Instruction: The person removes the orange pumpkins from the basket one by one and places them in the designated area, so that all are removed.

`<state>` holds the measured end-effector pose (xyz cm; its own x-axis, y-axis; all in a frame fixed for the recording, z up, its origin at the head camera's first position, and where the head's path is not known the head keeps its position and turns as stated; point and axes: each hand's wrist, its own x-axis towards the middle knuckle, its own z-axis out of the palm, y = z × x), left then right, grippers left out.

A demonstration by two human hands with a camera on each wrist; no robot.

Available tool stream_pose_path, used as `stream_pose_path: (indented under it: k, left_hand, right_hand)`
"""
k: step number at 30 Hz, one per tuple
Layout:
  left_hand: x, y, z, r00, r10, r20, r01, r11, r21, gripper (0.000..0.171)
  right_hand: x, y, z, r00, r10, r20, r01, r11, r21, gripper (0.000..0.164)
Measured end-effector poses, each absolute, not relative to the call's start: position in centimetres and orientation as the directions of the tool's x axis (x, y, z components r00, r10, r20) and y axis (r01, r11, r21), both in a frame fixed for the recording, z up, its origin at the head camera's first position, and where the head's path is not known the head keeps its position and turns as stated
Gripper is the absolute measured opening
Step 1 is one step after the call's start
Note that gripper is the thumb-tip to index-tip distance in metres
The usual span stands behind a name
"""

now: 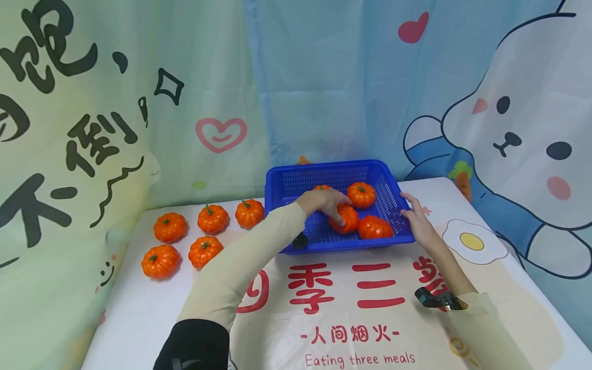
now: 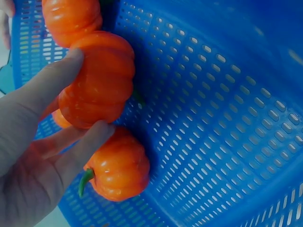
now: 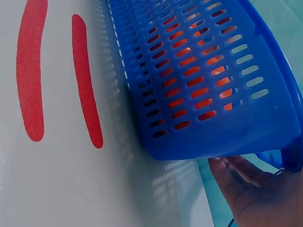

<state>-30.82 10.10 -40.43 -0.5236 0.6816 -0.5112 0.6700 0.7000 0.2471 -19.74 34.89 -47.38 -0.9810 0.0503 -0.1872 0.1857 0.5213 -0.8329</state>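
- I saw the left hand [image 1: 326, 202] down inside the blue basket [image 1: 342, 174], thumb and fingers parted only by the body of the orange pumpkin [image 1: 348, 218] they pinched.
- That pumpkin sat mid-basket, among three other pumpkins [image 1: 362, 195]; I couldn't tell whether it touched the mesh floor.
- In my left wrist view, a green tip, seemingly its stem, pointed away from the palm; its squat body stretched longer across that line than along it.
- Just beside it there, a neighbour's green stem [image 2: 86, 182] pointed toward the lower left.
- The basket's long axis ran left to right across the table [image 1: 115, 318], its right end angled slightly.
- My right hand [image 1: 420, 221] gripped the basket's right-end rim, fingers bent about it; I couldn't tell how tightly.
- Left of the basket, five loose pumpkins [image 1: 213, 219] lay in two rows, three behind two.
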Motion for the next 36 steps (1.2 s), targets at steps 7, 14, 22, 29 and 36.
stream_pose_path:
  k: [7,14,22,29,36]
  left_hand:
    - [-30.8,9.9,-40.8,-0.522,0.695,-0.495,0.685,0.687,0.243,0.074]
    - [-30.8,9.5,-40.9,-0.523,0.727,-0.444,0.720,0.656,0.225,0.073]
    - [-29.8,8.0,-37.5,-0.525,0.783,-0.335,0.740,0.614,0.276,0.072]
    - [-27.9,4.1,-34.6,-0.617,0.780,-0.103,0.670,0.590,0.452,0.071]
    - [-24.0,-1.4,-33.0,-0.705,0.709,-0.008,0.599,0.601,0.529,0.069]
  right_hand:
    - [-19.8,34.9,-47.3,-0.980,0.042,-0.193,0.187,0.513,-0.838,0.059]
    - [-20.0,35.1,-47.4,-0.982,0.034,-0.184,0.174,0.522,-0.835,0.058]
    - [-19.9,35.1,-47.2,-0.979,0.038,-0.199,0.189,0.527,-0.829,0.058]
    - [-20.1,34.9,-47.1,-0.983,0.030,-0.179,0.170,0.500,-0.849,0.058]
    - [-19.8,35.0,-47.2,-0.980,0.039,-0.198,0.190,0.498,-0.846,0.058]
